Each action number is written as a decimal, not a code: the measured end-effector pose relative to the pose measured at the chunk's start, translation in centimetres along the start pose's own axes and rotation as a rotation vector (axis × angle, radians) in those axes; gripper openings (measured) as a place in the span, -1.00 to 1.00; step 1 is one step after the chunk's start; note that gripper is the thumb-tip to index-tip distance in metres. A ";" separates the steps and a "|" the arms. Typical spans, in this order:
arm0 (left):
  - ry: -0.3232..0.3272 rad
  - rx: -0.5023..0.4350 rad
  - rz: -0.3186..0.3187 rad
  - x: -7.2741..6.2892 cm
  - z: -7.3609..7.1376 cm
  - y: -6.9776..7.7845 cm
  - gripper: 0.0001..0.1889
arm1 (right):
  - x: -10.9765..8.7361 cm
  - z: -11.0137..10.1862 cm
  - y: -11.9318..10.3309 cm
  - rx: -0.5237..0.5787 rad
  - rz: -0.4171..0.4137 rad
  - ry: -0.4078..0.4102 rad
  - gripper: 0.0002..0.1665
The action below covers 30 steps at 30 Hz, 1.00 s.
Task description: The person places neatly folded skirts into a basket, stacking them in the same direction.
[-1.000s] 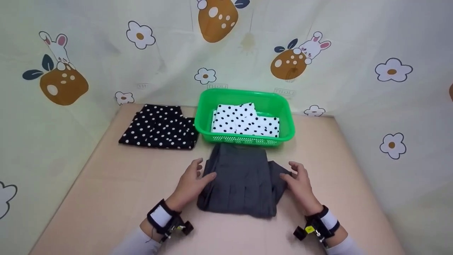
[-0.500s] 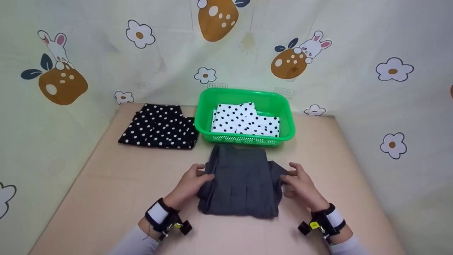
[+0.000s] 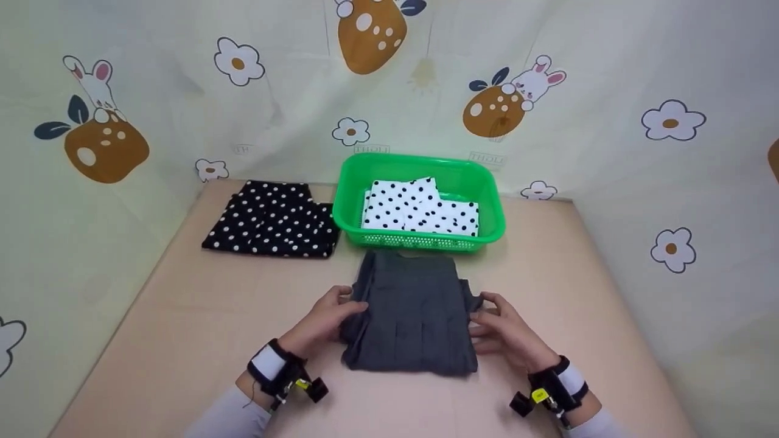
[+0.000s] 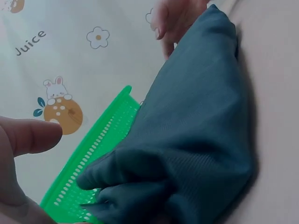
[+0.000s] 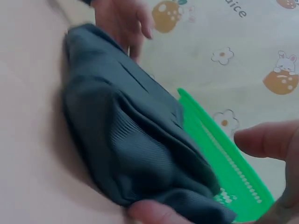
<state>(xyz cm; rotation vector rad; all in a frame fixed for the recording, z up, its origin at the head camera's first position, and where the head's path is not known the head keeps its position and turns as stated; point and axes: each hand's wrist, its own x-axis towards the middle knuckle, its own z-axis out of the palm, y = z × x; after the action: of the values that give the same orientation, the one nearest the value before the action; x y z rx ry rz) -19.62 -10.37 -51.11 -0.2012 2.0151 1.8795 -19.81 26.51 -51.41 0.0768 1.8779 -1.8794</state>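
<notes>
A folded dark grey garment [image 3: 414, 316] lies on the table in front of the green basket, a few creases running down its front. At its left side is my left hand [image 3: 325, 316]; the thumb [image 4: 39, 135] stands off the cloth in the left wrist view and the other fingers are mostly hidden by the garment. My right hand [image 3: 508, 331] presses a loose flap of cloth inward at the right edge. In the right wrist view its thumb [image 5: 266, 140] is raised clear, while a fingertip [image 5: 156, 213] touches the lower edge of the cloth.
The green basket [image 3: 420, 242] stands behind the garment with a folded white polka-dot garment [image 3: 405, 207] in it. Left of it lies a folded black polka-dot garment [image 3: 274, 222]. A printed curtain [image 3: 292, 97] encloses the table [image 3: 201, 340] at the back and sides.
The right hand has moved inward to the left, and the flap sticking out on the garment's right side has become smaller. My left hand has drawn closer against the left side.
</notes>
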 end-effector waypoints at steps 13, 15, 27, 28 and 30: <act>-0.228 -0.212 0.128 0.3 2.8 -2.3 -0.08 | 1.0 4.0 1.7 0.213 -0.050 -0.140 -0.02; -0.202 -0.166 0.150 0.2 3.7 -2.4 -0.04 | 1.0 4.8 2.0 0.213 -0.052 -0.167 -0.07; -0.070 -0.129 0.165 0.4 4.3 -2.8 -0.06 | 0.8 5.3 2.9 0.231 -0.109 -0.149 -0.06; -0.073 -0.138 0.163 0.4 4.2 -2.8 -0.09 | 0.9 5.3 2.9 0.224 -0.112 -0.140 -0.05; -0.071 -0.150 0.155 0.3 3.9 -2.8 -0.17 | 0.9 5.2 2.8 0.215 -0.115 -0.126 -0.04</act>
<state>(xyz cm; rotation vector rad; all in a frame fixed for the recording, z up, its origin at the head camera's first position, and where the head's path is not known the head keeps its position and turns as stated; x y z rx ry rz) -18.27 -6.72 -53.94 -0.0172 1.8918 2.1041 -18.04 21.41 -54.06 -0.0789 1.6235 -2.1074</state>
